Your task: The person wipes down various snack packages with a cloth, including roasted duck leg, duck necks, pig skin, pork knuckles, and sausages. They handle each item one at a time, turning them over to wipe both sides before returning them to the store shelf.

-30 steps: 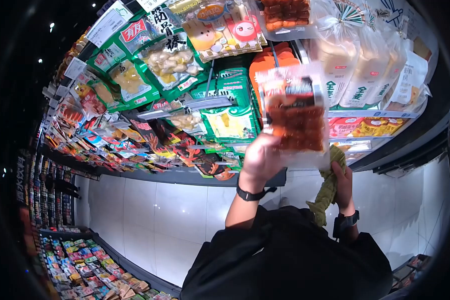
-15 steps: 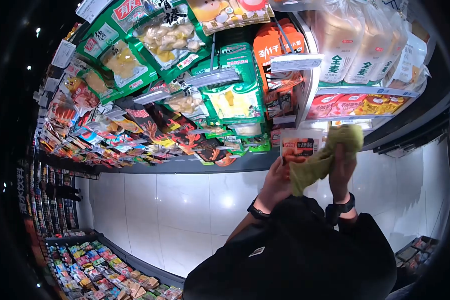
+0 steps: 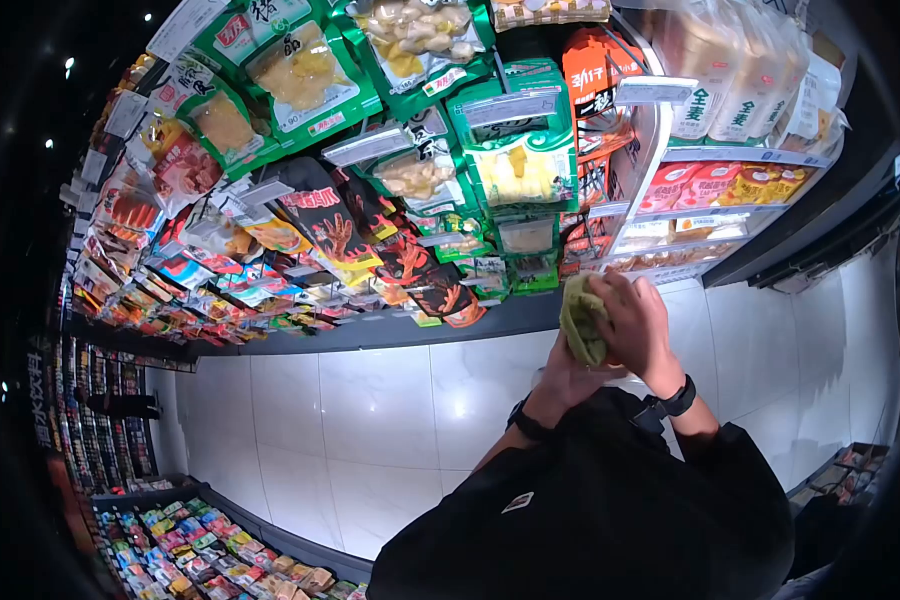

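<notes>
A crumpled olive-green cloth (image 3: 582, 322) is bunched between my two hands, in front of my chest. My right hand (image 3: 638, 328) is closed on it from above, fingers curled over its right side. Below the cloth, my left hand (image 3: 568, 378) grips a snack packet (image 3: 618, 374). The cloth and my right hand cover most of this packet, so only a pale, see-through edge shows near my wrists. Both wrists wear dark bands.
Ahead hang several rows of snack bags (image 3: 310, 80) on hooks with price tags. Bread loaves (image 3: 705, 100) fill a white shelf (image 3: 740, 156) at the right. Light floor tiles (image 3: 370, 410) lie below. A bin of packaged snacks (image 3: 200, 540) stands lower left; a person (image 3: 120, 405) is far left.
My right hand has brought the cloth left and down onto the packet in my left hand. The packet's printed front, visible before, is now covered. The view has shifted slightly.
</notes>
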Available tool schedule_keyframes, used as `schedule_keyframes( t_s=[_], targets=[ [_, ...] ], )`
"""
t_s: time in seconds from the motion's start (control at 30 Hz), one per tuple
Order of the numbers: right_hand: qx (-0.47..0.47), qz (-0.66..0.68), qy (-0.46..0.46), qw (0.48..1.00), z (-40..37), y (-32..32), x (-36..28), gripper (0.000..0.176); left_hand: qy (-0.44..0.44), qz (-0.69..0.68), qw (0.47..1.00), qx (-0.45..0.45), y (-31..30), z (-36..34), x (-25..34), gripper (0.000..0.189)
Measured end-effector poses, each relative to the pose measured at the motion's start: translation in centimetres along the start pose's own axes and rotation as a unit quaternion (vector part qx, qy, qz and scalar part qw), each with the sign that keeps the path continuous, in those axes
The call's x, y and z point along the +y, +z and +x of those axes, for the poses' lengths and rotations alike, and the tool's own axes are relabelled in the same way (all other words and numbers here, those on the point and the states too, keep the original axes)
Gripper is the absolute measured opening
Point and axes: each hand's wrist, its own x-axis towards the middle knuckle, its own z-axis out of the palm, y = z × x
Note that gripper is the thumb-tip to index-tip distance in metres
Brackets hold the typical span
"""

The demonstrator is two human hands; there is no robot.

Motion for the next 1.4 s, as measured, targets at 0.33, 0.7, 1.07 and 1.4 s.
schedule_keyframes(
  t_s=[0.33,0.7,1.07,1.4],
  targets=[
    [0.008,0.043,0.045,0.998,-2.3,0.6,-5.1,0.049,-0.023,-0.243,0.955,-0.170,-0.9,-3.0,1.5,0.065],
    [-0.005,0.060,-0.043,0.997,-2.8,-0.7,-5.5,0.045,0.050,-0.120,0.991,0.034,-1.9,-2.2,-1.3,0.062],
    [-0.065,0.099,-0.097,0.988,-3.9,-1.8,-1.1,0.033,0.048,-0.155,0.985,0.056,1.8,0.1,-2.9,0.067],
    [-0.028,0.060,-0.068,0.995,-2.2,-4.0,4.0,0.041,-0.005,-0.203,0.970,-0.132,0.6,2.8,-3.0,0.053]
  ],
)
